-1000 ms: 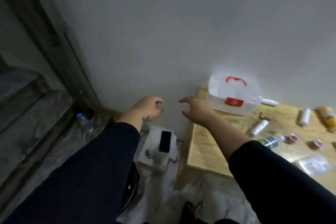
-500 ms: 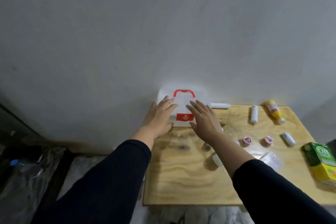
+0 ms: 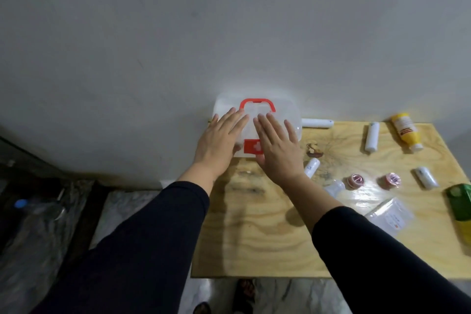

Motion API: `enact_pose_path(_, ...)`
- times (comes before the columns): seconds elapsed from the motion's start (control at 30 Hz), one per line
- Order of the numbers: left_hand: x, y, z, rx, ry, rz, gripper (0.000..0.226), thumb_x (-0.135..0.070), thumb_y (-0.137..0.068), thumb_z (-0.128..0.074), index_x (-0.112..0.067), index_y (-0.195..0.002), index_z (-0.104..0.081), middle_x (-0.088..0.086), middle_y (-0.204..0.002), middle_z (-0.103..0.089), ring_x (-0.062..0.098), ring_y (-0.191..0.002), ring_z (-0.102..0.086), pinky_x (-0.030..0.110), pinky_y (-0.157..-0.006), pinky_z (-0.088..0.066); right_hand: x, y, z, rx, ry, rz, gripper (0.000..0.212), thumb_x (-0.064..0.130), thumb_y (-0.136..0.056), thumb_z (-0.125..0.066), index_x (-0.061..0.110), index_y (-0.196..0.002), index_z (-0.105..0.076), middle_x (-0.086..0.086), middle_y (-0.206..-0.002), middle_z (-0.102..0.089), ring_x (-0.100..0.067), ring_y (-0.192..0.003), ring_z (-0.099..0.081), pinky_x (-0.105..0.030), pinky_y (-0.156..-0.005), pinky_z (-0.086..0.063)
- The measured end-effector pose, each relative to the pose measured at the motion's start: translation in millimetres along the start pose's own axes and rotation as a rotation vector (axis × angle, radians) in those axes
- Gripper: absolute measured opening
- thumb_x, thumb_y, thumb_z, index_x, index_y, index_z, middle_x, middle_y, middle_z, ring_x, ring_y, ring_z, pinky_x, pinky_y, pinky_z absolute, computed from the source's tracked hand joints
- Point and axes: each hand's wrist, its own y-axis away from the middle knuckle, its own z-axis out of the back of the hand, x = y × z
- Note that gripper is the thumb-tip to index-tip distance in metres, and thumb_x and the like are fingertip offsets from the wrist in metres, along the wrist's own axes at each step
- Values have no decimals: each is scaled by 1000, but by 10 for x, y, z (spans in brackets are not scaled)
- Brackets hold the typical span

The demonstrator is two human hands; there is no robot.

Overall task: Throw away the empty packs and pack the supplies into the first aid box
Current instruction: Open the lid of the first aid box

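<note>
hands both flat on the first aid box [image 3: 285, 115], fingers spread, palms down, nothing gripped. left hand [image 3: 218, 141] lies over the box's left side, fingertips up near the left end of the red handle [image 3: 257, 104]. right hand [image 3: 277, 148] covers the middle and lower right of the lid, partly hiding the red cross label [image 3: 251, 146]. dark sleeves on both arms.

box is translucent white, lid on, sitting at the back left corner of the plywood table [image 3: 254, 237], against the grey wall [image 3: 229, 20].

supplies spread across the table to the right of the box, all apart from it except as noted:
- white tube [image 3: 317, 123] lying along the wall, just beside the box's right edge
- white cylinder [image 3: 372, 136] further right, lying roughly front to back
- yellow bottle [image 3: 406, 131] near the back right corner, on its side
- small white tube [image 3: 312, 166] just right of the right wrist
- clear bottle [image 3: 335, 187] partly behind the right forearm
- two pink tape rolls [image 3: 355, 181] and [image 3: 392, 180], side by side
- small white wrapped roll [image 3: 425, 177] right of those
- green carton [image 3: 461, 202] at the right edge, cut off by frame
- clear plastic pack [image 3: 390, 214] near the front right, beside the right sleeve

brown mark on the wood near the box, could be a knot, cannot tell. plastic bottle with blue cap [image 3: 20, 203] on the floor, far left.
</note>
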Motion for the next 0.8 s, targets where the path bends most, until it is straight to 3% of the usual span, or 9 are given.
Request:
enact_pose_path(0.1, -5, 13, 33, 9, 6, -10, 71, -17, -95, -56, -22, -153, -16, -4, -162, -15, 13, -151, -7, 32, -121, -2, -37, 52, 74, -15, -36, 39, 75, 34, -76, -65, 9, -142, -41, -10, -150, -42, -28, -140, -38, -52, -114, -28)
enact_pose_path(0.27, -24, 69, 104, 14, 27, -24, 68, -18, -95, -56, -21, -153, -18, -4, -162, -18, 14, -150, -10, 33, -121, -6, -55, 79, 195, -46, -91, 57, 51, 24, -76, -72, 13, -125, -62, -9, -134, -61, -27, -126, -56, -53, -99, -48)
enact_pose_path(0.43, -52, 157, 180, 12, -22, -34, 72, -19, -93, -59, -20, -153, -18, -3, -162, -19, 15, -150, -11, 34, -121, -8, -27, 118, 284, -52, -159, 50, 45, 19, -76, -72, 13, -120, -65, -10, -130, -63, -29, -123, -59, -55, -96, -49)
enact_pose_path(0.6, -35, 122, 350, 82, -32, -82, 71, -33, -94, -56, -21, -153, -18, -3, -162, -19, 15, -150, -13, 35, -122, -14, -29, 134, 421, -99, -228, 17, 44, 14, -74, -73, 13, -118, -66, -11, -128, -65, -31, -122, -59, -55, -97, -49)
enact_pose_path(0.67, -20, 71, 474, 84, -37, -101, 69, -32, -95, -55, -21, -152, -19, -4, -161, -20, 13, -149, -16, 33, -122, -17, -53, 147, 514, -73, -234, -11, 51, 23, -80, -67, 15, -130, -57, -10, -139, -55, -30, -133, -48, -55, -107, -40)
enact_pose_path(0.8, -18, -62, 716, 31, -39, -99, 62, -32, -97, -50, -19, -152, -23, -4, -159, -26, 12, -148, -21, 30, -118, -21, -181, 248, 624, 14, -230, -192, 80, 41, -89, -51, 14, -152, -9, -6, -162, -10, -23, -150, -7, -49, -122, -9)
